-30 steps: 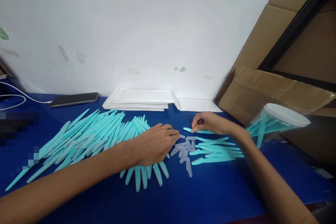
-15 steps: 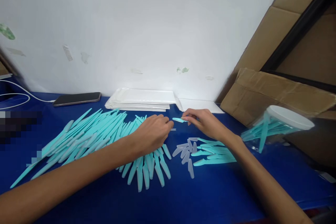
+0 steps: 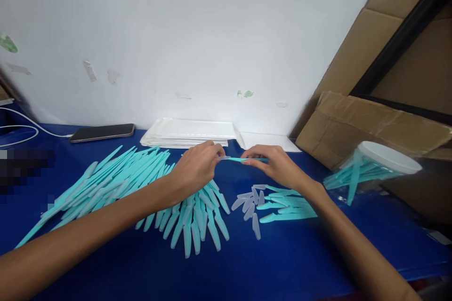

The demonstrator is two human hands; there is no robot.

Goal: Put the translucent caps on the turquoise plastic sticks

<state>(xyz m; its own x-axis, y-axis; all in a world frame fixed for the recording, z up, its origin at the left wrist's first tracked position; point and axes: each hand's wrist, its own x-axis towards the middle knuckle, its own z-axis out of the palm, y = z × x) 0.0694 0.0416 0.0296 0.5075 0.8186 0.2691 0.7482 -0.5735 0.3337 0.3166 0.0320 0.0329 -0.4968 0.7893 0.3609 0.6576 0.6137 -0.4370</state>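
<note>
If going by the head view, looks like the lining-up step. Got a clear cap (image 3: 224,157) pinched in the left hand (image 3: 198,163), end to end with a teal razor (image 3: 235,159) gripped in the right hand (image 3: 271,157), in front of the white packets (image 3: 194,129). Can't tell if joined. Probably calls for a straight, gentle push next.
</note>
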